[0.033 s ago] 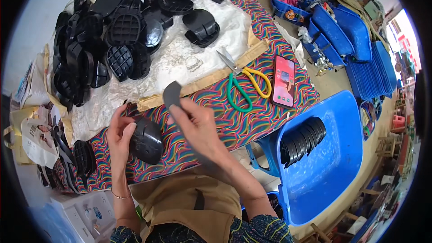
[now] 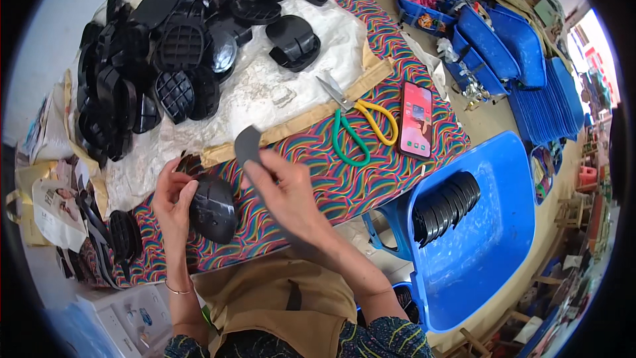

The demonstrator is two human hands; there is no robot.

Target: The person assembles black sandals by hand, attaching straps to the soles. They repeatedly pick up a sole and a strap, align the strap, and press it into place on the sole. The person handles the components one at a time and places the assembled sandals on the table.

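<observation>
My left hand (image 2: 173,195) has curled fingers at the left side of a glossy black moulded piece (image 2: 213,209), domed and rounded. Its thumb rests by the piece's edge, and its fingertips meet a dark part at the far end. In my right hand (image 2: 285,192) a flat dark grey strap (image 2: 248,144) is gripped; one rounded end sticks up past the thumb, and the rest trails below the hand toward my lap. Both hands are over the near edge of the table's colourful wavy-patterned cloth (image 2: 331,192).
Black grid-soled pieces (image 2: 179,46) lie heaped on a white sheet (image 2: 265,93). Scissors (image 2: 358,119) with green and yellow handles and a phone (image 2: 416,119) lie to the right. A blue tub (image 2: 490,245) holds a row of black curved pieces (image 2: 447,205). More straps (image 2: 96,225) hang at left.
My right hand and the strap end are slightly lower and farther left. Both grips look the same.
</observation>
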